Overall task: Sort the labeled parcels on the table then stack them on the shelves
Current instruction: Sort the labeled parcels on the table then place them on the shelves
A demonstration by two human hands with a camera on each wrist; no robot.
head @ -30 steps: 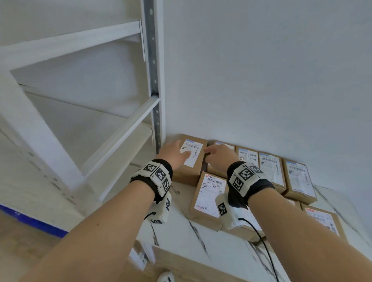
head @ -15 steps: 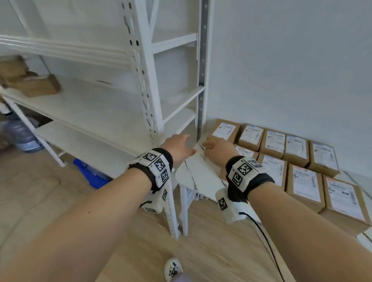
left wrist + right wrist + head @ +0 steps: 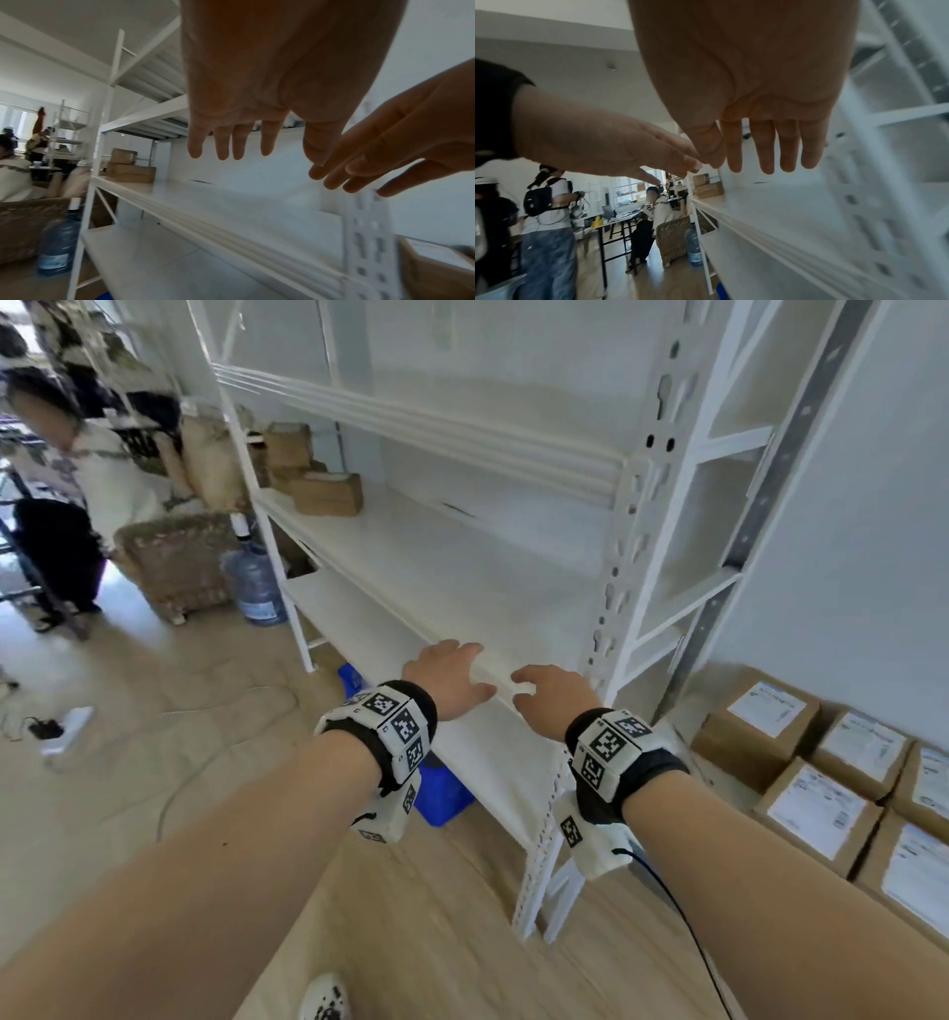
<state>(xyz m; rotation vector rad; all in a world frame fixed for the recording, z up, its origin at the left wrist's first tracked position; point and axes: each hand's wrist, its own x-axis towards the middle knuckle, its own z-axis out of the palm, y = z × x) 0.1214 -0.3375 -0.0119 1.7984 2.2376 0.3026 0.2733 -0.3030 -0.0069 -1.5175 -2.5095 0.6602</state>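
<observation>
Brown cardboard parcels (image 3: 760,726) with white labels lie in rows at the right edge of the head view. Both my hands are empty and away from them. My left hand (image 3: 462,672) and my right hand (image 3: 539,690) hover side by side over the front edge of a white shelf board (image 3: 462,588), fingers straight and relaxed. The left wrist view shows my left hand (image 3: 231,142) spread above the shelf with my right hand (image 3: 372,162) beside it. A few brown boxes (image 3: 326,492) sit stacked at the shelf's far left end.
A white perforated upright (image 3: 616,588) of the rack stands just right of my hands. Under the lower board is a blue bin (image 3: 441,788). A water bottle (image 3: 254,588), a wicker seat (image 3: 174,567) and a seated person (image 3: 67,454) are at the left.
My hands left the parcels on the table and swung left to the shelf's front edge, holding nothing. The view turned from the parcels to the rack.
</observation>
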